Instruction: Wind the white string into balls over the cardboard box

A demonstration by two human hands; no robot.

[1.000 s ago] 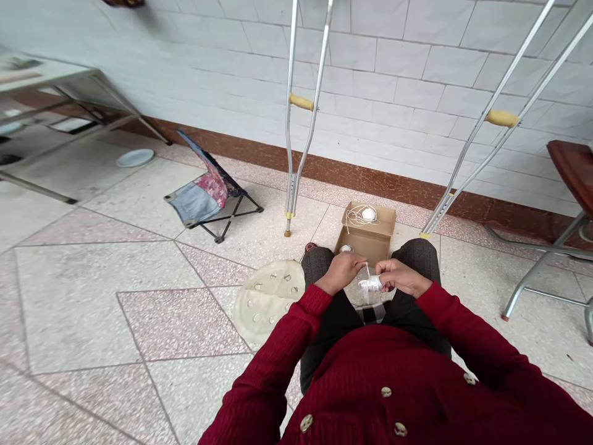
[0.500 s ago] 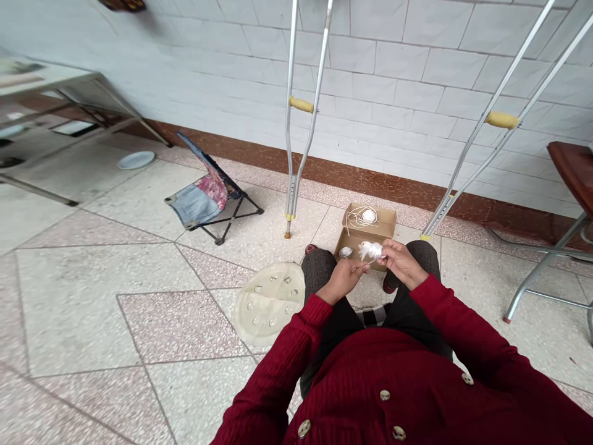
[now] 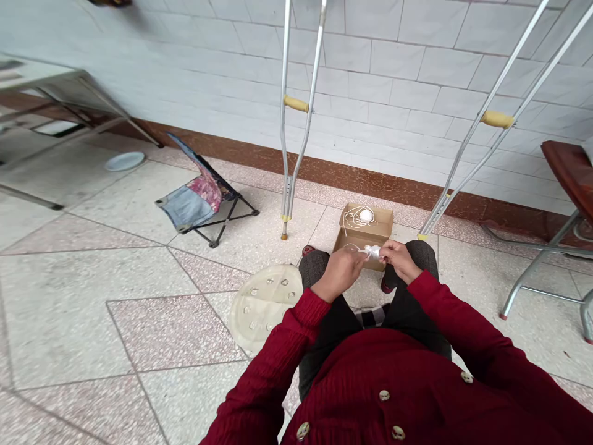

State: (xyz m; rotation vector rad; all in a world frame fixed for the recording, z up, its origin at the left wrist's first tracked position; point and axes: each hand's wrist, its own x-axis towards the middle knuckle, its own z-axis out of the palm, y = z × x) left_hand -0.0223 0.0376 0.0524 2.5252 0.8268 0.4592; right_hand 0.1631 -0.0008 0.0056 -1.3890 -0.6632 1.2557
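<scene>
A small white piece that looks like yarn or thread work [image 3: 373, 251] is held between my two hands above the open cardboard box. My right hand [image 3: 399, 259] pinches its right end. My left hand [image 3: 341, 272] has its fingers closed at the left end; the exact grip is hidden behind the knuckles. A loose white strand [image 3: 351, 245] curves over the left fingers. Just beyond, the cardboard box [image 3: 382, 230] lies open on the floor, with a ball of white yarn [image 3: 366, 216] and loops of strand in its lid.
A round cream mat [image 3: 259, 309] with several small pale pieces lies left of my legs. A low folding chair [image 3: 189, 207] stands farther left. Two crutches [image 3: 296, 104] [image 3: 496, 119] lean against the tiled wall. Right is a metal-legged chair [image 3: 567, 179]; far left, a table [image 3: 46, 77].
My left hand has come closer to the white piece, its knuckles now covering part of the box. The white piece looks more gathered between the fingers. The view has shifted slightly right.
</scene>
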